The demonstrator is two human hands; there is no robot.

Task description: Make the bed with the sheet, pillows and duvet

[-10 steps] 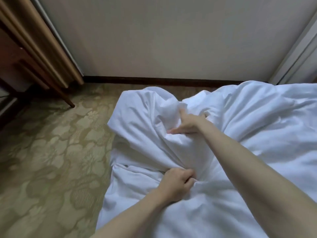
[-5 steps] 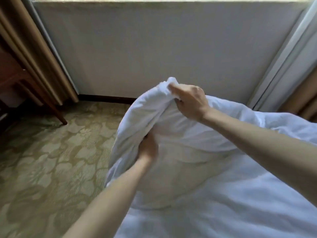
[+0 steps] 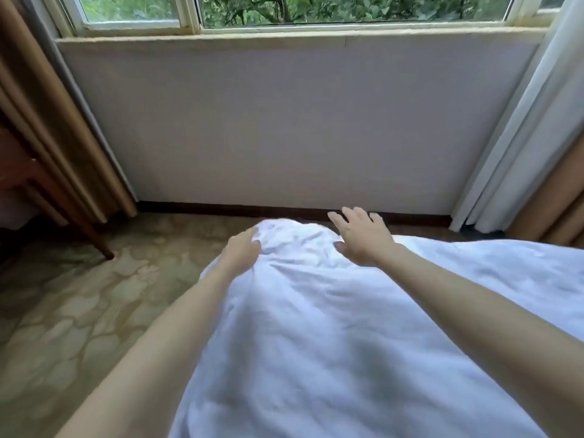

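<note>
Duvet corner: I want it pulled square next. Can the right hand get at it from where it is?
Probably yes. The right hand is open at the duvet corner, nothing between them; the left hand rests alongside.

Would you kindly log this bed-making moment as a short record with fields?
setting: bed corner by a window, patterned carpet at left
bedding: white duvet, rumpled, spread over the bed corner
left hand: fingers relaxed, resting on the duvet's left edge
right hand: fingers spread, over the duvet's far end; contact unclear
held: nothing gripped
pillows: not in view
nearby: curtains on both sides, wooden furniture leg at left
</note>
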